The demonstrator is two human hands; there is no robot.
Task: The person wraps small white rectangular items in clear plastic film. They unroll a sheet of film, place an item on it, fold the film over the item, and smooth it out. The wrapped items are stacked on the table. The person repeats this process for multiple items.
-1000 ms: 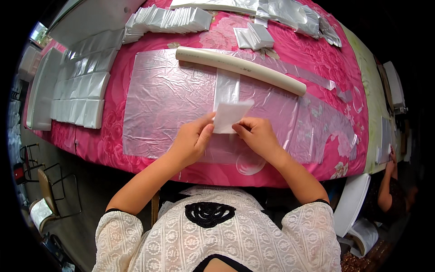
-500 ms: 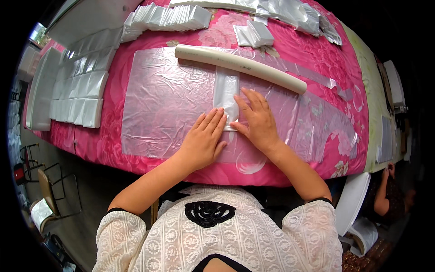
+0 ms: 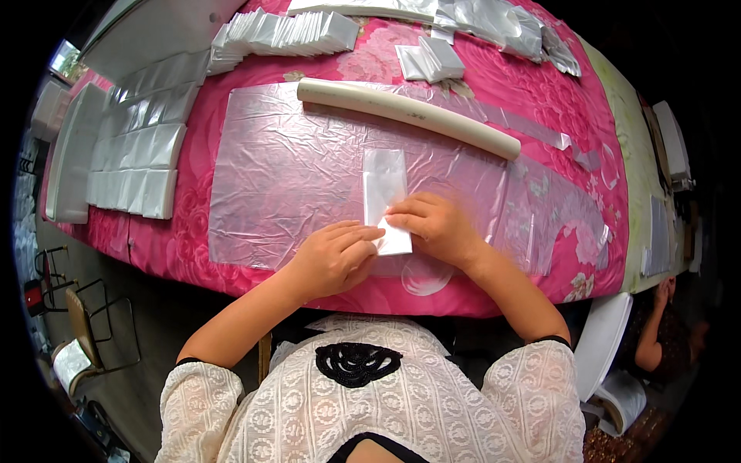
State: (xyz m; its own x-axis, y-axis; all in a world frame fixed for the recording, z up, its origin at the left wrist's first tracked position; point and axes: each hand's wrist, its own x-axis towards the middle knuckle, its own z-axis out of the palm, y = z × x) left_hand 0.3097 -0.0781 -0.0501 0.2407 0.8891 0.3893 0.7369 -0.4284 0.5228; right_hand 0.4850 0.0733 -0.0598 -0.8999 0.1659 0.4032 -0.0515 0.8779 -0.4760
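Observation:
A narrow folded strip of whitish plastic film (image 3: 384,185) lies lengthwise in front of me, its near end doubled into a whiter, flat layer. My left hand (image 3: 337,256) is closed, its fingertips at the left edge of that near end. From the right, my right hand (image 3: 432,224) pinches the strip's edge with thumb and fingers, slightly blurred by motion. Beneath both hands spreads a large clear plastic sheet (image 3: 270,177). A cream-coloured pipe (image 3: 409,116) rests across the sheet, beyond the strip and apart from it. The fingers hide part of the near fold.
Stacked folded plastic packets (image 3: 135,147) stand in rows at the left beside a white tray (image 3: 71,158). More packets (image 3: 289,32) and a small pile (image 3: 432,59) lie at the back. A pink floral cloth (image 3: 193,224) covers the table. Another person's arm (image 3: 651,339) shows at right.
The strip's far end has come away from the pipe, and its near end now reaches closer to me. My hands moved nearer and went from flat on it to gripping its near end.

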